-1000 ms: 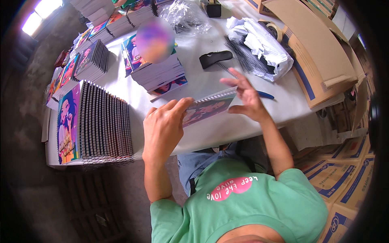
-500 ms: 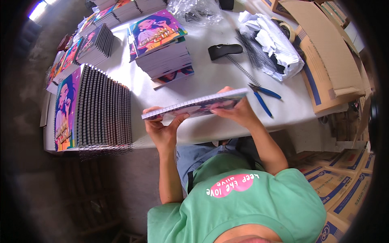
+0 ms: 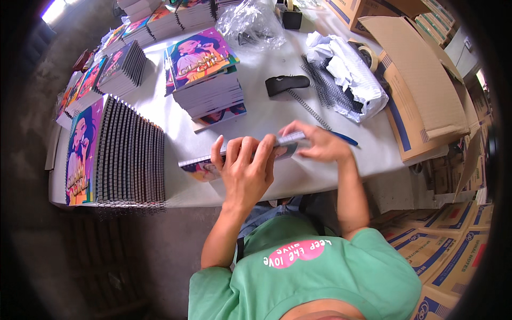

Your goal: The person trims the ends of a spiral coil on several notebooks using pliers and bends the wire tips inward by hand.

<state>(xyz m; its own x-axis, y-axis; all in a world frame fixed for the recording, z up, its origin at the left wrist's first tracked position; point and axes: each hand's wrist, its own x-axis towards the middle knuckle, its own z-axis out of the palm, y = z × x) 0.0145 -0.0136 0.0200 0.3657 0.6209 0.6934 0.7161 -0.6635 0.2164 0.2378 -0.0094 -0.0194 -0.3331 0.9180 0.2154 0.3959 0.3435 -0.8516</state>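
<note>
I hold a thin notebook with a colourful cover (image 3: 198, 166) edge-on just above the near edge of the white table (image 3: 266, 120). My left hand (image 3: 244, 170) wraps over its middle with the fingers curled on its top edge. My right hand (image 3: 319, 144) grips the notebook's right end. Blue-handled pliers (image 3: 344, 139) lie on the table just past my right hand.
A stack of unbound notebooks (image 3: 207, 74) stands behind my hands. A long row of spiral-bound notebooks (image 3: 128, 154) lies at the left, more stacks (image 3: 120, 69) behind it. Black stapler-like tool (image 3: 287, 84), black wire spirals (image 3: 325, 90), a white bag (image 3: 352, 72) and cardboard boxes (image 3: 426, 90) fill the right.
The notebook has come lower and nearer to me. My left hand moved from under its left end to over its middle; my right hand stays on the right end.
</note>
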